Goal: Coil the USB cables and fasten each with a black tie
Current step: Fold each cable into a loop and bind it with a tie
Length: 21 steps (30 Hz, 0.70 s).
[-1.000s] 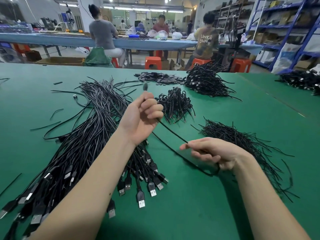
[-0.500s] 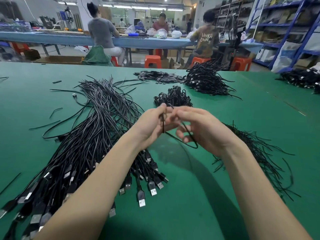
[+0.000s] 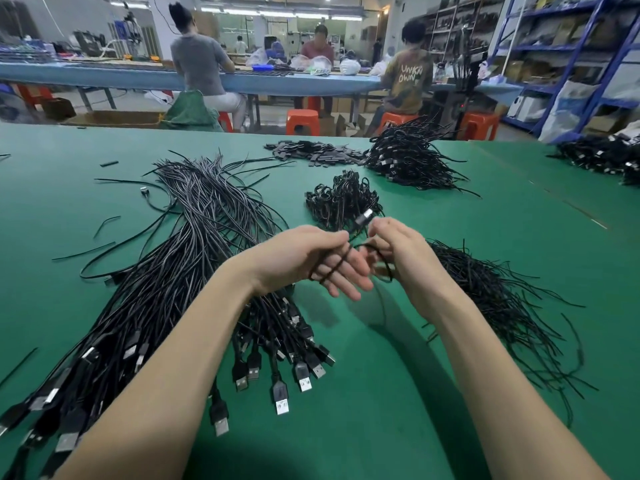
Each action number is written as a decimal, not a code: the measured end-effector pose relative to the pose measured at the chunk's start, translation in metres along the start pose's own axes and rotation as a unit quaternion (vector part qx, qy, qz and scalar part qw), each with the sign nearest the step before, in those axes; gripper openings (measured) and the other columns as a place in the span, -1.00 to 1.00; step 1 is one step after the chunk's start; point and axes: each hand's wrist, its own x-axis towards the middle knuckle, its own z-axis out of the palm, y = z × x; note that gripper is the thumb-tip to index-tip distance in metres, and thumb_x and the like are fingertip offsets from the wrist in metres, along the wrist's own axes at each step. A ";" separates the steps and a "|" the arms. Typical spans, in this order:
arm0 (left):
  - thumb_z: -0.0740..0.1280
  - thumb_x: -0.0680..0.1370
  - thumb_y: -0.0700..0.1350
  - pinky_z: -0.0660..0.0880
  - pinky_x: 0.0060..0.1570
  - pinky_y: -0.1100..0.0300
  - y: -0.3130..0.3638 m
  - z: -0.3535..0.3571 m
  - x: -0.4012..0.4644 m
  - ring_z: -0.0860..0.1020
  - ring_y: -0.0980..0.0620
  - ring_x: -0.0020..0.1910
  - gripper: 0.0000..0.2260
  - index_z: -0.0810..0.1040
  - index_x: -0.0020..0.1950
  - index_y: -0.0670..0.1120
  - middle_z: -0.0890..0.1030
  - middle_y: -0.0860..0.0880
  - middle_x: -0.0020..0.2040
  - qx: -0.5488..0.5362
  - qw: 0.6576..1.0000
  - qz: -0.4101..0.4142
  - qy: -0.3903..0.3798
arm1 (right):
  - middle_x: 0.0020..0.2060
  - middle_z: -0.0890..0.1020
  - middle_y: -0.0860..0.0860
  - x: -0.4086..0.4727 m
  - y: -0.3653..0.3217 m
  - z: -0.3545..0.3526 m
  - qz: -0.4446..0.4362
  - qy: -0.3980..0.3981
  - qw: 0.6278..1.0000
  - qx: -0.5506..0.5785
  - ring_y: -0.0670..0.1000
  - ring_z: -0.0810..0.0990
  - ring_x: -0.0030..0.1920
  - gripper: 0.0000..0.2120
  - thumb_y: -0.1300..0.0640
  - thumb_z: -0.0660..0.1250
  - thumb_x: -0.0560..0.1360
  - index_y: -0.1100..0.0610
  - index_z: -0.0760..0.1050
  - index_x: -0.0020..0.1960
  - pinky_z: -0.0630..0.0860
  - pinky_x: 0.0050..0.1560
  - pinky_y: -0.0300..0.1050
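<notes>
My left hand [image 3: 304, 259] and my right hand [image 3: 398, 252] meet above the green table [image 3: 381, 393], both gripping one black USB cable [image 3: 334, 268]. The cable is looped across my left fingers, and its plug [image 3: 362, 218] sticks up between the two hands. A big bundle of straight, uncoiled USB cables [image 3: 166, 289] lies at the left, plugs toward me. A heap of thin black ties [image 3: 495, 299] lies just right of my right hand. A small pile of coiled cables [image 3: 341, 200] sits right behind the hands.
A larger pile of coiled cables [image 3: 405, 157] and a scatter of flat black pieces [image 3: 311, 152] lie farther back. More cable piles [image 3: 606, 157] sit at the far right. Several people sit on orange stools [image 3: 301, 121] at a blue bench beyond the table. Shelving [image 3: 571, 64] stands at the right.
A second ago the hands were apart with the cable stretched between them. They have come together and the cable now forms loops over my left fingers, plug sticking up.
</notes>
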 end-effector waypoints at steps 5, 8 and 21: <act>0.04 0.74 -0.09 0.62 -0.02 0.15 -0.018 0.019 0.023 0.68 0.07 -0.19 -0.53 0.70 -0.11 -0.18 0.73 -0.02 -0.22 0.037 0.976 0.046 0.208 | -0.23 0.65 -0.07 -0.003 -0.014 0.015 -0.140 0.072 0.975 -0.157 -0.17 0.54 -0.30 -0.85 0.08 0.23 0.67 0.01 0.48 -0.07 0.51 -0.14 -0.21; 0.05 0.73 -0.07 0.62 -0.13 0.19 -0.024 0.023 0.027 0.62 0.01 -0.28 -0.53 0.63 -0.17 -0.19 0.68 -0.07 -0.30 -0.036 0.960 0.077 0.268 | -0.23 0.62 -0.01 -0.010 -0.020 0.021 -0.126 -0.019 0.986 -0.105 -0.09 0.55 -0.34 -0.86 0.20 0.23 0.66 0.06 0.48 -0.05 0.47 -0.29 -0.28; 0.21 0.57 -0.02 0.51 -0.38 0.31 -0.006 0.005 0.000 0.67 0.08 -0.31 -0.67 0.75 -0.11 -0.12 0.73 -0.08 -0.11 -0.315 0.938 0.093 0.112 | -0.22 0.65 0.01 -0.011 0.015 -0.010 0.129 -0.227 0.960 -0.103 0.00 0.63 -0.33 -0.80 0.24 0.32 0.62 0.00 0.59 -0.11 0.40 -0.38 -0.27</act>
